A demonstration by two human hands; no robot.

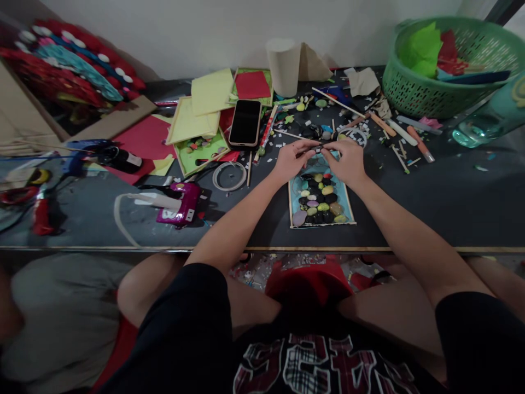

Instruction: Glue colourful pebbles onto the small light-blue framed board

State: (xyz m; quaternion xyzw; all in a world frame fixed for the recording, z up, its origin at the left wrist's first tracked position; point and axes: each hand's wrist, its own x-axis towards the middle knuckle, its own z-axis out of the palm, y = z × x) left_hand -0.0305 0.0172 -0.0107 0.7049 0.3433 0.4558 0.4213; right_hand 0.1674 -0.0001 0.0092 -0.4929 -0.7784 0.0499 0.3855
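A small blue panel (348, 210) with a thin light frame lies on the dark table in front of me. Rows of coloured pebbles (318, 200), black, yellow, green and purple, cover its nearer part. Over the panel's far end, my left hand (293, 160) and my right hand (346, 161) meet with fingertips pinched together. Something small and dark seems to be between them, too small to name. My fingers and wrists partly hide the panel's far edge.
To the left are a phone (245, 123), stacked framed cards (192, 126), a purple power adapter (180, 203) and a blue glue gun (84, 155). A green basket (430, 101) and a bottle (484, 120) stand right. Sticks, markers and paper scraps litter the back. Someone sits at left.
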